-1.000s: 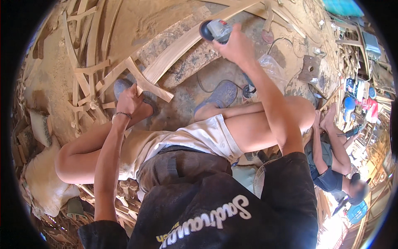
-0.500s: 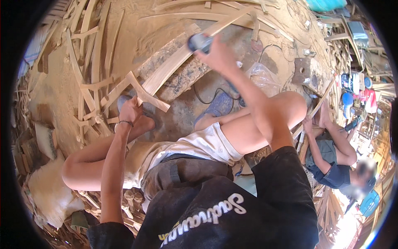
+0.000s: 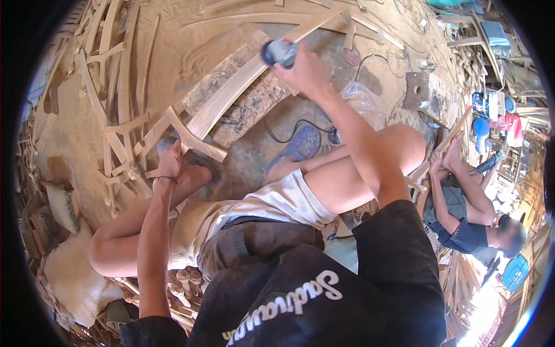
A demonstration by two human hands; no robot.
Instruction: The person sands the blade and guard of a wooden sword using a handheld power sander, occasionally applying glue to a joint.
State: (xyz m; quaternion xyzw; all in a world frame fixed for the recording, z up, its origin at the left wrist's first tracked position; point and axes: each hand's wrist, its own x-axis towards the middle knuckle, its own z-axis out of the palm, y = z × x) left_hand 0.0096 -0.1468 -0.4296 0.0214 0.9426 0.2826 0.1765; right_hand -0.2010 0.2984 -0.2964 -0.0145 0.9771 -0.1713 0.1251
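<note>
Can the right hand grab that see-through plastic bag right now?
Probably not without letting go: the right hand is gripping the grey power tool, though the plastic bag lies close by.

Woodshop, sawdust (image 3: 182, 61), power tool (image 3: 282, 53), wooden parts (image 3: 125, 75)

Before me the plank (image 3: 222, 103) lies along the block (image 3: 254, 107) – crosspiece (image 3: 205, 144) at its near end, by my left hand (image 3: 171, 159); grinder (image 3: 283, 53) over it farther out, in my right hand (image 3: 309, 72). Frames (image 3: 121, 127) lie left, a bag (image 3: 363, 99) right – and beyond that, a co-worker (image 3: 457, 214).
</note>
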